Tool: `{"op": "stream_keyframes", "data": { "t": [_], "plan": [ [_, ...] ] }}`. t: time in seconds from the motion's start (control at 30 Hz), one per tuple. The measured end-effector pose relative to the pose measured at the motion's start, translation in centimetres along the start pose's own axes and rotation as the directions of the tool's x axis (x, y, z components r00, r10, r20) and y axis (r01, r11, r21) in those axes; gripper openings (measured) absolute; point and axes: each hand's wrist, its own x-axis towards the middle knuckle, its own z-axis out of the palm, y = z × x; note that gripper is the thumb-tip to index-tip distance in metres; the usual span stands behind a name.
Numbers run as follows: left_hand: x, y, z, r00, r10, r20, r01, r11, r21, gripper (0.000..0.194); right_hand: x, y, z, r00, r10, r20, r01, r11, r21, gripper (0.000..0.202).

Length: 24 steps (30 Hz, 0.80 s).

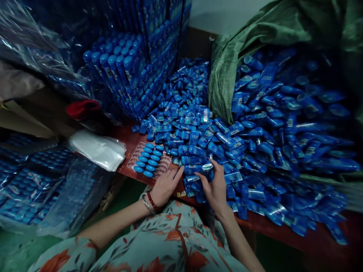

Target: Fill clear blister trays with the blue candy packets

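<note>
My right hand [217, 189] has its thumb and forefinger on the right end of a blue labelled bottle [195, 168] at the near edge of a loose pile. The fingers of my left hand [164, 187] are stretched out, with their tips at or beside the bottle's left end; whether they touch it I cannot tell. Just beyond my left hand lies a clear moulded tray [163, 165]. Upright blue bottles [148, 160] fill its middle rows, and its side pockets are unfilled. More blue bottles [195, 138] lie heaped around both hands.
A green woven sack [224, 75] spills bottles over the red tabletop [124, 138]. Tall stacks of packed bottles [121, 60] rise behind. Clear plastic bags [96, 149] lie left of the tray, near a red object [82, 108]. Wrapped packs [36, 185] stand lower left.
</note>
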Motion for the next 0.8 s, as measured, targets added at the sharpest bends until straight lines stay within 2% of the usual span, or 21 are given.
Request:
{"op": "stream_keyframes", "data": {
  "t": [0.07, 0.13, 0.2, 0.3, 0.37, 0.43, 0.5, 0.57, 0.67, 0.8],
  "plan": [
    [-0.8, -0.3, -1.7, 0.993, -0.051, -0.109, 0.024, 0.973, -0.229, 0.046, 0.2, -0.7, -0.1, 0.995, 0.094, 0.018, -0.095, 0.990, 0.103, 0.063],
    [-1.3, -1.2, -3.7, 0.954, -0.212, -0.212, 0.097, 0.887, -0.450, 0.040, 0.7, -1.5, 0.0, 0.990, 0.124, 0.075, -0.133, 0.981, 0.140, 0.067],
    [-1.7, -2.8, -5.8, 0.868, -0.427, -0.254, 0.198, 0.766, -0.612, 0.031, 1.3, -2.2, 0.1, 0.988, 0.048, 0.146, -0.068, 0.988, 0.136, 0.062],
    [-1.6, -6.8, -8.1, 0.712, -0.664, -0.228, 0.287, 0.572, -0.768, 0.028, 2.0, -3.1, 0.8, 0.958, -0.119, 0.262, 0.090, 0.989, 0.118, 0.056],
    [-1.3, -10.0, -8.8, 0.628, -0.748, -0.215, 0.291, 0.481, -0.827, 0.032, 2.0, -3.5, 1.4, 0.929, -0.170, 0.328, 0.137, 0.983, 0.121, 0.055],
    [-0.7, -13.2, -8.8, 0.581, -0.787, -0.207, 0.294, 0.440, -0.848, 0.037, 1.8, -3.8, 2.1, 0.915, -0.165, 0.369, 0.123, 0.983, 0.133, 0.052],
    [-0.1, -15.8, -8.4, 0.589, -0.785, -0.190, 0.313, 0.439, -0.842, 0.040, 1.6, -3.9, 2.6, 0.922, -0.121, 0.368, 0.078, 0.988, 0.131, 0.045],
    [0.5, -17.5, -7.8, 0.635, -0.753, -0.171, 0.340, 0.471, -0.814, 0.040, 1.6, -4.0, 2.7, 0.936, -0.083, 0.343, 0.042, 0.991, 0.124, 0.034],
    [1.1, -18.5, -7.3, 0.742, -0.642, -0.195, 0.339, 0.609, -0.717, 0.034, 1.9, -4.0, 2.5, 0.946, -0.099, 0.309, 0.068, 0.992, 0.109, 0.019],
    [1.2, -18.6, -7.1, 0.887, -0.389, -0.248, 0.217, 0.827, -0.518, 0.024, 1.9, -4.3, 2.7, 0.949, -0.110, 0.296, 0.080, 0.991, 0.111, 0.025]
  ]
}}
